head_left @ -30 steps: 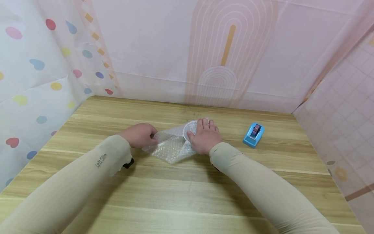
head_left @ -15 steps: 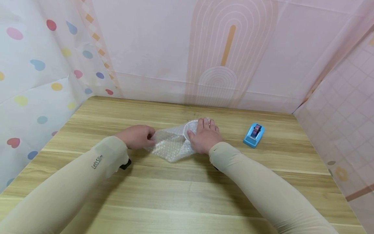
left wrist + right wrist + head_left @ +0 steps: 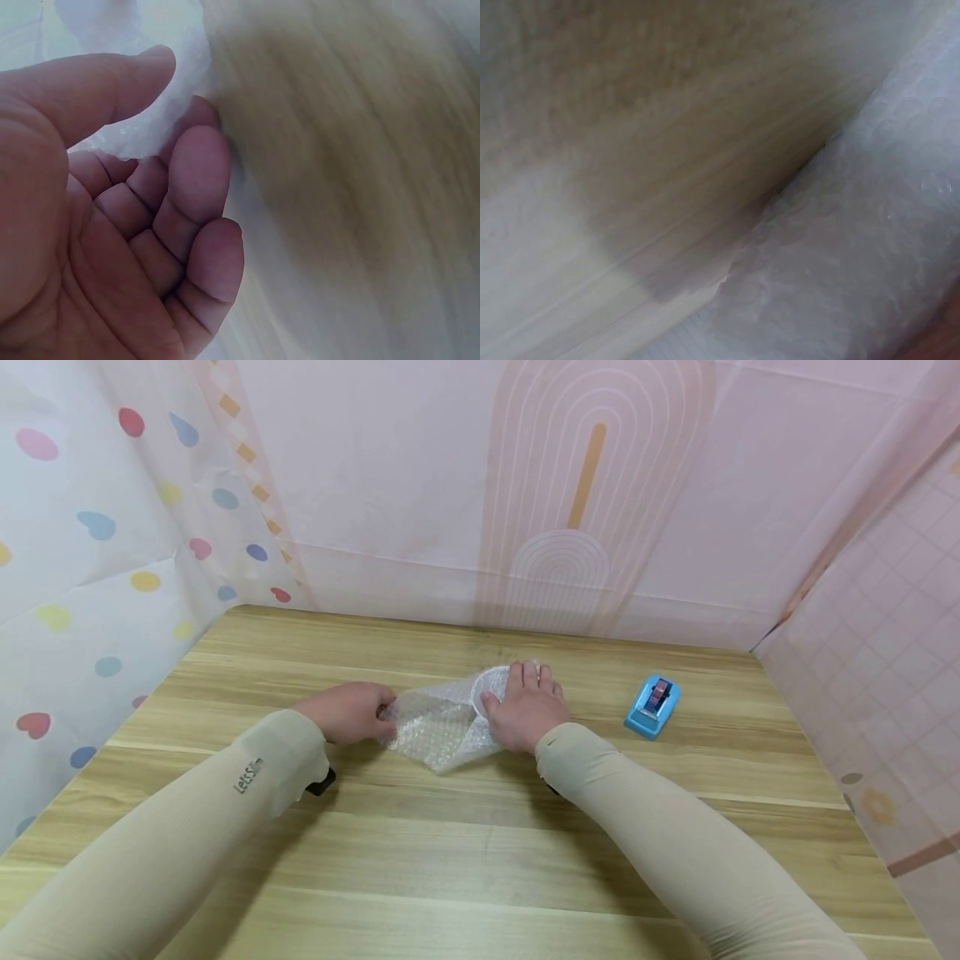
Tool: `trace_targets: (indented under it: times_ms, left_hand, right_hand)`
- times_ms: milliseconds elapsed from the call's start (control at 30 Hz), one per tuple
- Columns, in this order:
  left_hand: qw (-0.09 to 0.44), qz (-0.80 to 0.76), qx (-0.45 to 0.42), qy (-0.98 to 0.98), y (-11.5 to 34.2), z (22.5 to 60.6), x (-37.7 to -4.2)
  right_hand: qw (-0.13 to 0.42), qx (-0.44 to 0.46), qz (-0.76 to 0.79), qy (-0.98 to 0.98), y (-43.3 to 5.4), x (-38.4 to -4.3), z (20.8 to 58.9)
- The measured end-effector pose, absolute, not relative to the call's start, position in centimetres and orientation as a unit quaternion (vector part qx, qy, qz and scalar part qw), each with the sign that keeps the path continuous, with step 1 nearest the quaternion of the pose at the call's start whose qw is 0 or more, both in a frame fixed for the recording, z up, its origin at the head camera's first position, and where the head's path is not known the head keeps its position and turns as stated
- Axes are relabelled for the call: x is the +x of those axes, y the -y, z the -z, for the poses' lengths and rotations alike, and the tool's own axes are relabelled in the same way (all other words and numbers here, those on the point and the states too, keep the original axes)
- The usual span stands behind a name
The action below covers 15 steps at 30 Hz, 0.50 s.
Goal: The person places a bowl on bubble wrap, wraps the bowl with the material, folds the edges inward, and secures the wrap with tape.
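A sheet of clear bubble wrap (image 3: pixel 435 731) lies across the middle of the table, partly folded around a round white-rimmed thing (image 3: pixel 487 685). Most of that thing is hidden, so its kind does not show. My left hand (image 3: pixel 348 712) pinches the wrap's left end; in the left wrist view the thumb (image 3: pixel 135 86) lies over the wrap and the fingers curl beneath it. From the right, my right hand (image 3: pixel 528 710) rests flat over the wrapped thing, fingers extended and thumb on its near side. Bubble wrap (image 3: pixel 840 255) fills the lower right of the right wrist view.
A blue tape dispenser (image 3: pixel 652 706) stands to the right of my right hand. The wood-grain table (image 3: pixel 465 877) is bounded by a pink patterned cloth (image 3: pixel 390 485) behind and a dotted one (image 3: pixel 97 568) on the left.
My left hand has shifted slightly left, and the wrap's left end has been drawn in and gathered at its fingers. My right hand has hardly moved.
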<state>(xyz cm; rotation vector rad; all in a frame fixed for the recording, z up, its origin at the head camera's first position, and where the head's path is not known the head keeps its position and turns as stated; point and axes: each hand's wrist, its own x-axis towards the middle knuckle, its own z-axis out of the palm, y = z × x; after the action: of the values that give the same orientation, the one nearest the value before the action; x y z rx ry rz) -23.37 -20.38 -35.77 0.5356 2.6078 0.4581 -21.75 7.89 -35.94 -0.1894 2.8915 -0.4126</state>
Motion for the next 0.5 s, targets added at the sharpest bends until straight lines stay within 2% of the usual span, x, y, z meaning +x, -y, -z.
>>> trace_targets:
  times_ms: [500]
  left_hand:
    - [0.224,-0.150,0.209,-0.940,20.63,35.18,-23.06]
  right_hand:
    - [0.108,-0.060,0.133,-0.983,-7.83,-22.03,36.08]
